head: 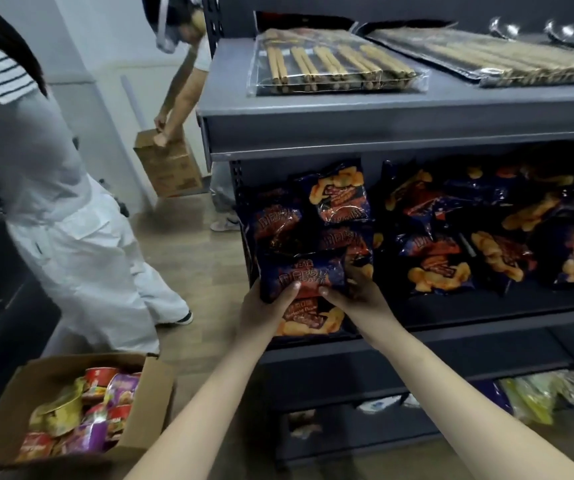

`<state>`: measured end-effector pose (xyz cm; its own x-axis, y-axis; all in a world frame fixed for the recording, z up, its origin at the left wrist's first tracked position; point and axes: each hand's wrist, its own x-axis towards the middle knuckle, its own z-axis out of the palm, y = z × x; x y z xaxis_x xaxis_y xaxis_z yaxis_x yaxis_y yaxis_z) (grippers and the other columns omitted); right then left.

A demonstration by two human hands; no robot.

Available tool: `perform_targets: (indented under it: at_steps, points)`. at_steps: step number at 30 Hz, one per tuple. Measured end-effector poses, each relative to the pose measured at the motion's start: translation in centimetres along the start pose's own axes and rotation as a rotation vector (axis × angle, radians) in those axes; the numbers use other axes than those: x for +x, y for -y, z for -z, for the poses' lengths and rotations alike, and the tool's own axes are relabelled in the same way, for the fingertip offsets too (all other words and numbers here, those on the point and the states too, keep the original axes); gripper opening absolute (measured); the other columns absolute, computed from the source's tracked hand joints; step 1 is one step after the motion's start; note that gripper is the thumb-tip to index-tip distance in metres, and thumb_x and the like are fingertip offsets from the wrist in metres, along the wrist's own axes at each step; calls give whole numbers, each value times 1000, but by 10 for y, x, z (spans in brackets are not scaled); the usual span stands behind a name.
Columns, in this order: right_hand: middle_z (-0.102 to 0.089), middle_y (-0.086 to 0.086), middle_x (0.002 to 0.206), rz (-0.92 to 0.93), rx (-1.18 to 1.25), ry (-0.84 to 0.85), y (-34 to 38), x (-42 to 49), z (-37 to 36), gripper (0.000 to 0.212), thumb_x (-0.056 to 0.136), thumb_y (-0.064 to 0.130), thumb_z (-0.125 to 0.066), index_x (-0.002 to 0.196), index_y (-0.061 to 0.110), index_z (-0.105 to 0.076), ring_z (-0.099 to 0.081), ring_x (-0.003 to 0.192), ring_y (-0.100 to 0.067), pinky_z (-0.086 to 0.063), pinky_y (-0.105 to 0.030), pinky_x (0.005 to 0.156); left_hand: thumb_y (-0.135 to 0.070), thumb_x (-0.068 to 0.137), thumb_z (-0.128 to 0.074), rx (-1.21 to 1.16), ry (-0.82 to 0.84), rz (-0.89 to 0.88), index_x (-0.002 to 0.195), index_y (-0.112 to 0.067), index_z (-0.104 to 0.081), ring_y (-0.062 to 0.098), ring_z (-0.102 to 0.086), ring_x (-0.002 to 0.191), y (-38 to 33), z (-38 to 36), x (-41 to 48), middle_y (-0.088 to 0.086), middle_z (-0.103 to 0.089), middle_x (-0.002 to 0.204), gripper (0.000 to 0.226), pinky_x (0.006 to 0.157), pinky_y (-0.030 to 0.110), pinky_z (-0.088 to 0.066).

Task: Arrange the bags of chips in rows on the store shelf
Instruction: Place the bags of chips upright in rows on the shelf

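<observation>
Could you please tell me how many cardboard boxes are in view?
2: an open box on the floor, lower left; a second box held by a person beside the shelf.

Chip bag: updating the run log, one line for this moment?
left hand: grips chip bag | right hand: grips chip bag | where: shelf front-left | other bags: jumbled

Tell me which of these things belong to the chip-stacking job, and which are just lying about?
Part of the job: the chip bag gripped by left hand and right hand; stacked chip bags; loose chip bags; middle shelf.
Just lying about: stick snack packs on top; floor box of cups; bottom-shelf packets.
</observation>
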<state>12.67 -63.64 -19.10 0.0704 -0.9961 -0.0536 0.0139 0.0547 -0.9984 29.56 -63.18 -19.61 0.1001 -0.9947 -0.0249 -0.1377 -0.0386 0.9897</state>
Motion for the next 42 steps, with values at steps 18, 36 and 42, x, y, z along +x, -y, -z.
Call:
perform_targets:
  at_steps: [18,36,42]
  points:
    - [-68,5,108,18,-31,42,-7,2,7,32,82,13,-70,105,31,-58,-63,104,-12,-49,-35,94,-32,75,-75,53,-185,-26,102,-30,-57,-6,-57,83,6,-13,-10,-20,-61,88,32,64,2,-43]
    - [-60,-4,125,-23,-57,204,9,78,-29,42,87,17,-63,128,16,-50,-56,116,-19,-43,-45,103,-41,82,-68,153,-267,5,101,-19,-58,6,-60,79,3,19,51,-9,-64,86,31,67,17,-45]
    - [-59,3,117,-40,-230,92,0,86,-10,39,89,21,-62,126,17,-49,-55,114,-17,-45,-41,101,-42,80,-69,213,-243,1,109,-17,-56,11,-60,90,12,-2,64,-6,-60,96,41,70,15,-44]
